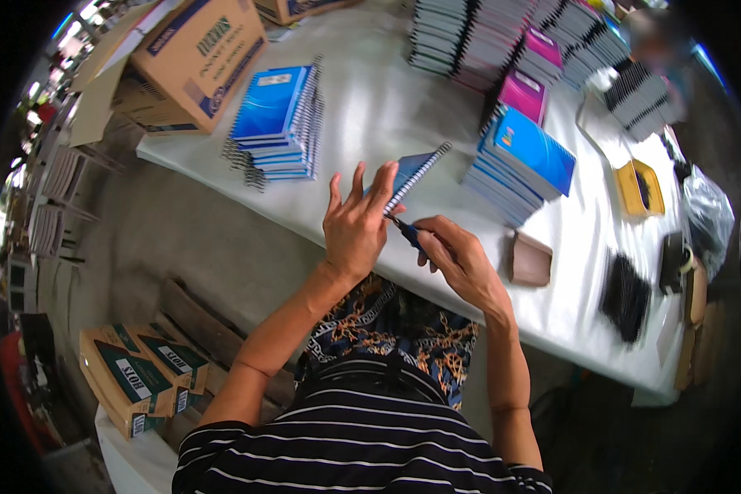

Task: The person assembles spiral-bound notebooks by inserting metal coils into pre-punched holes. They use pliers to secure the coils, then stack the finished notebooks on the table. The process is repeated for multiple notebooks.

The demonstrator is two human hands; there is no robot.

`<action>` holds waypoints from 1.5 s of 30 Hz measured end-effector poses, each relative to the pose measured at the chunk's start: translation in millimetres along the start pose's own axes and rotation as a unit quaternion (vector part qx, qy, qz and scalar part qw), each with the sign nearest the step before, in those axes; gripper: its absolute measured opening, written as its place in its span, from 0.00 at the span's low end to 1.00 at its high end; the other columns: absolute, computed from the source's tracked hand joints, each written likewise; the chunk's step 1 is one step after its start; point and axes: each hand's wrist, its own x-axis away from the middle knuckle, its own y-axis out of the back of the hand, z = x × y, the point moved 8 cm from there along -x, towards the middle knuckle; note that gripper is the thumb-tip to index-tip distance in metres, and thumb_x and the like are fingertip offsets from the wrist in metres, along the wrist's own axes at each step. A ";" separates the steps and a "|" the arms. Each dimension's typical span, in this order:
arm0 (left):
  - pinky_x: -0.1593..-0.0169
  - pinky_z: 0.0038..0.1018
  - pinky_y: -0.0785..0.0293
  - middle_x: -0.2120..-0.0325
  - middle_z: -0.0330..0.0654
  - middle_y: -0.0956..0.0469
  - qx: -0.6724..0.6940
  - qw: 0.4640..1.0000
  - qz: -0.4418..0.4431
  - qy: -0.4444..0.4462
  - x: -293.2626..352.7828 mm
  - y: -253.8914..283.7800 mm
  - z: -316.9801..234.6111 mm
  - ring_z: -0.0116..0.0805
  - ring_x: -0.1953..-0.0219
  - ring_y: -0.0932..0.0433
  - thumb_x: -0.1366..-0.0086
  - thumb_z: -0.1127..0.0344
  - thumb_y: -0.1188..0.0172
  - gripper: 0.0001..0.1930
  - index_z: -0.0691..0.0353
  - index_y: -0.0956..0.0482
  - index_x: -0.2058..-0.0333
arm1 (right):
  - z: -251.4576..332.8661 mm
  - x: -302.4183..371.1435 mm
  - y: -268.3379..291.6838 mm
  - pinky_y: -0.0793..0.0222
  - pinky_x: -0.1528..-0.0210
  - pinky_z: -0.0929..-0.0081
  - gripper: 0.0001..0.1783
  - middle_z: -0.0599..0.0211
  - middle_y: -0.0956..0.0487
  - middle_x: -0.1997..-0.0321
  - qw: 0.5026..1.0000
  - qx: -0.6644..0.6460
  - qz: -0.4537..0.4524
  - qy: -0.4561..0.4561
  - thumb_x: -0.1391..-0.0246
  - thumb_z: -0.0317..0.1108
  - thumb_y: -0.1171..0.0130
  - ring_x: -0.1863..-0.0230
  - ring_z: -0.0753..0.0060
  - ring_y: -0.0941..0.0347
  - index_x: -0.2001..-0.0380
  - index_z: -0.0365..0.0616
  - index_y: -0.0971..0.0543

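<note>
A blue spiral notebook is tilted above the near edge of the white table. Against its cover, my left hand grips it, with some fingers raised and spread. My right hand is closed around dark-handled pliers. The plier jaws meet the near end of the notebook's wire coil, just beside my left fingers. To the left of my hands stands a stack of blue spiral notebooks. Another stack of blue notebooks stands to the right.
Tall stacks of spiral notebooks fill the back of the table, near a person. An open cardboard box sits far left. On the right lie a small brown container, black wire coils and a yellow tray. Cartons sit lower left.
</note>
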 end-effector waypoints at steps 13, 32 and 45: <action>0.35 0.48 0.42 0.35 0.42 0.39 -0.175 0.954 0.219 0.108 -80.0 58.6 126.4 0.52 0.33 0.42 0.44 0.44 0.38 0.39 0.53 0.36 0.37 | -35.7 -24.8 38.2 0.41 0.44 0.53 0.15 0.54 0.27 0.53 0.861 0.456 -0.189 0.124 0.44 0.34 0.40 0.49 0.49 0.32 0.54 0.44 0.25; 0.34 0.33 0.44 0.39 0.50 0.33 0.259 0.853 0.407 0.202 -171.1 -12.1 258.7 0.41 0.36 0.37 0.40 0.24 0.59 0.47 0.60 0.33 0.38 | 131.6 -166.9 -132.9 0.38 0.47 0.62 0.13 0.63 0.29 0.51 0.803 0.363 -0.119 0.456 0.49 0.28 0.43 0.49 0.63 0.33 0.58 0.45 0.23; 0.51 0.38 0.23 0.54 0.48 0.22 0.552 0.626 0.194 0.515 -107.5 7.2 243.0 0.41 0.56 0.22 0.29 0.47 0.52 0.25 0.63 0.28 0.48 | 55.0 -238.6 -102.1 0.69 0.26 0.66 0.54 0.43 0.59 0.26 0.974 -0.193 -0.119 -0.010 0.39 0.70 0.73 0.24 0.54 0.67 0.32 0.29 0.64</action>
